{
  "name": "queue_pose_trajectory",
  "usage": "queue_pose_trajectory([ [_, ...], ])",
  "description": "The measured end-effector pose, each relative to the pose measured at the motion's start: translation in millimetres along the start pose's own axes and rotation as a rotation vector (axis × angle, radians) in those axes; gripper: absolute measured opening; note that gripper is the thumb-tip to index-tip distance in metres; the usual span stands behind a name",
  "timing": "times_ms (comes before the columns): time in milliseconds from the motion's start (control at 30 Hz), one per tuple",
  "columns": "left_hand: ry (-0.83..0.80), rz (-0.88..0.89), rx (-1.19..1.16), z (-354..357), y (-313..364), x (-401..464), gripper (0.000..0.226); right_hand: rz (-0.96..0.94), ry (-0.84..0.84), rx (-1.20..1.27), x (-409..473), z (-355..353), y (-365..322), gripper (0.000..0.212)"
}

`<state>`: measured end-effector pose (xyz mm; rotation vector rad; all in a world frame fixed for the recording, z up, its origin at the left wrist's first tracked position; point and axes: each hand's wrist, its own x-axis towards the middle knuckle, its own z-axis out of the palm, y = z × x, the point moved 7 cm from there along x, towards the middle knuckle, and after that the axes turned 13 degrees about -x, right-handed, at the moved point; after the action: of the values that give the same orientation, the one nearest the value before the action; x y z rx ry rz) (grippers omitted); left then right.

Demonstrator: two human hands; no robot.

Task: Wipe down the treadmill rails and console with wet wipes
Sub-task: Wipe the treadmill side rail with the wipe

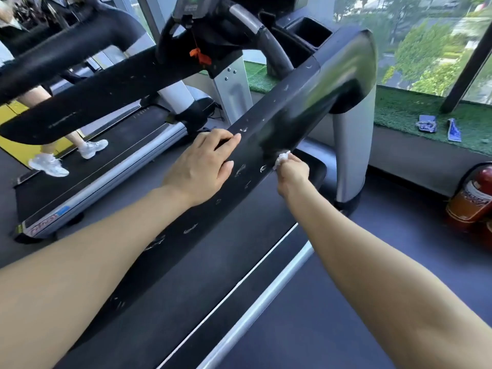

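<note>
Gym floor [399, 275], dark grey, beside a window ledge lined with green artificial turf [415, 107]; trees beyond the glass. Treadmills: two. Near unit: black right side rail [266, 134], scuffed with pale marks, glossy toward the silver upright; console [190, 6] at top, display unreadable; orange safety clip [199, 55] hanging below. Far unit: one person walking in white sneakers [49, 165]; frame label red, illegible. Left hand [199, 166]: fingers straight, close together, flat on the rail top. Right hand [292, 173]: fingers curled, pinching a bunched white wet wipe [282, 158] against the rail's outer edge. Blue packets [427, 123] on turf: two. Fire extinguisher [474, 195]: red, label unreadable.
</note>
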<state>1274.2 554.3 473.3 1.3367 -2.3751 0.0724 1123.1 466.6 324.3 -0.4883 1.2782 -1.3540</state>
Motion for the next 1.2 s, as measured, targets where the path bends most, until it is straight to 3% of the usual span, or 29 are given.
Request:
queue_pose_trajectory([
  [133, -0.009, -0.017, -0.012, 3, -1, 1, 0.056, -0.046, 0.028, -0.041, 20, -10, -28, 0.025],
  [233, 0.003, -0.027, -0.041, 1, 0, 1, 0.055, -0.192, 0.088, -0.026, -19, -10, -30, 0.019],
  [400, 0.013, -0.062, -0.043, 0, 0, 1, 0.056, -0.278, -0.027, -0.163, -96, 4, 16, 0.033],
  [533, 0.013, -0.062, -0.029, -1, -1, 1, 0.054, -0.274, 0.124, -0.218, -58, -7, -3, 0.01],
  [733, 0.023, -0.055, -0.017, 0, -2, 1, 0.051, -0.248, 0.223, -0.351, 3, -20, -29, 0.024],
  [800, 0.03, -0.049, -0.009, 0, -2, 1, 0.05, -0.302, 0.163, -0.416, -29, -8, -11, 0.032],
  [900, 0.029, -0.049, -0.017, 0, -2, 1, 0.051, -0.391, -0.064, -0.479, -91, 7, 27, 0.043],
  [967, 0.026, -0.045, -0.023, 1, -2, 1, 0.052, -0.463, -0.096, -0.507, -101, 9, 31, 0.044],
  [1200, 0.031, -0.032, -0.023, 2, -2, 1, 0.05, -0.38, 0.259, -0.512, 8, -24, -28, 0.026],
])
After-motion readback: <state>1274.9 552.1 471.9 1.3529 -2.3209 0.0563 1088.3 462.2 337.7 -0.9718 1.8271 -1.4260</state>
